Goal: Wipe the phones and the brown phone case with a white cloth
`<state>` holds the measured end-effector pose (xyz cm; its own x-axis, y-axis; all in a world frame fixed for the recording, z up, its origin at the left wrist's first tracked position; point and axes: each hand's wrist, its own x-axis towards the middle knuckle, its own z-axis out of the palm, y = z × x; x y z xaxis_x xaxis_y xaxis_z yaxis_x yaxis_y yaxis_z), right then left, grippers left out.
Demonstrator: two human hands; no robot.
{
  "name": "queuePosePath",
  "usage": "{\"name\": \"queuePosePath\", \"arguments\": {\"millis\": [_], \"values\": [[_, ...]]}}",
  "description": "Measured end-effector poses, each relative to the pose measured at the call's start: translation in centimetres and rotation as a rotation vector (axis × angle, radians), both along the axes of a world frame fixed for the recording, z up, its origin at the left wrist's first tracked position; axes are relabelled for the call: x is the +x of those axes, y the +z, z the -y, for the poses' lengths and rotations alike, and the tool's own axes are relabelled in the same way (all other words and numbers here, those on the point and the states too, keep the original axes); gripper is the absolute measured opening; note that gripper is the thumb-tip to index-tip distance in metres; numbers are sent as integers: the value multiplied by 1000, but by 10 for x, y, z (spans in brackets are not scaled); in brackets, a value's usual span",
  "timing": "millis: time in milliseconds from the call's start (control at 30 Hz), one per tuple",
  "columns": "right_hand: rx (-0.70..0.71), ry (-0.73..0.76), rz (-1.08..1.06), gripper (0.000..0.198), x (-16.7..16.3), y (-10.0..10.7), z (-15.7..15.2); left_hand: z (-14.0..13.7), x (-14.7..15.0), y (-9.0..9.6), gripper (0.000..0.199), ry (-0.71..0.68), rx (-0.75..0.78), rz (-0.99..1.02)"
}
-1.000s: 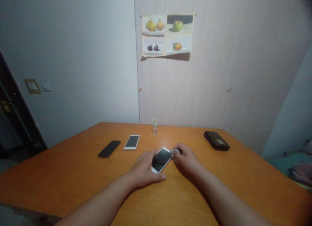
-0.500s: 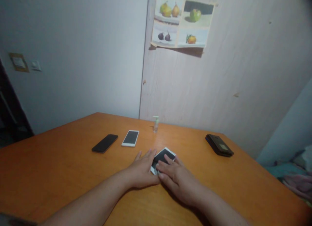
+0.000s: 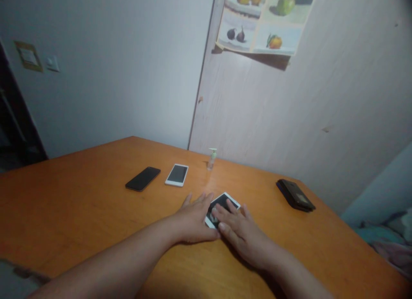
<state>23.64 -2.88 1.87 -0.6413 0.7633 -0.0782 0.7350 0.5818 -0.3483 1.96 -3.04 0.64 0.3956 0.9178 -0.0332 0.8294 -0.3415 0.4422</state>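
Note:
A white-framed smartphone with a dark screen lies at a slant on the wooden table, between my two hands. Against its left side rests my left hand, low on the table, fingers stretched out and the thumb along the phone's near corner. My right hand lies over the phone's right part, fingers spread, fingertips on the screen. A small pale patch shows at these fingertips; whether it is a reflection or some thin thing, I cannot tell. Part of the phone is hidden by both hands.
Farther back on the table lie a black phone and another white phone. A small clear pump bottle stands near the wall. At the right is a dark wallet. Fruit pictures hang above.
The camera view has shifted and tilted a little. Both hands stay at the phone, and the right fingertips remain on its screen.

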Motion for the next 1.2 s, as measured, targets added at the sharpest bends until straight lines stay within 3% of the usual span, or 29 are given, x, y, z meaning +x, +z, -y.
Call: {"name": "queuePosePath", "arguments": {"millis": [100, 167, 300, 467, 667, 833, 1033, 1200], "values": [[99, -235, 54, 62, 6, -5, -8, 0, 0, 0, 113, 0, -6, -4], [93, -196, 59, 63, 5, -5, -7, 0, 0, 0, 113, -10, -8, -10], [4, 53, -2, 55, 0, -4, 0, 1, 0, 1, 106, -27, -6, -20], [128, -271, 52, 61, 8, -6, -11, 3, 2, 3, 110, -45, -6, -17], [38, 10, -8, 53, 2, -5, -4, 6, 3, 5, 99, -80, 8, 0], [160, -317, 69, 57, 10, -12, -18, 4, 3, 5, 115, -84, -37, -8], [96, -95, 28, 57, 4, -11, -13, 0, -2, 2, 131, 8, -42, -64], [138, -256, 64, 59, 3, -8, -12, 0, -5, 4, 125, 4, -35, -63]]}}
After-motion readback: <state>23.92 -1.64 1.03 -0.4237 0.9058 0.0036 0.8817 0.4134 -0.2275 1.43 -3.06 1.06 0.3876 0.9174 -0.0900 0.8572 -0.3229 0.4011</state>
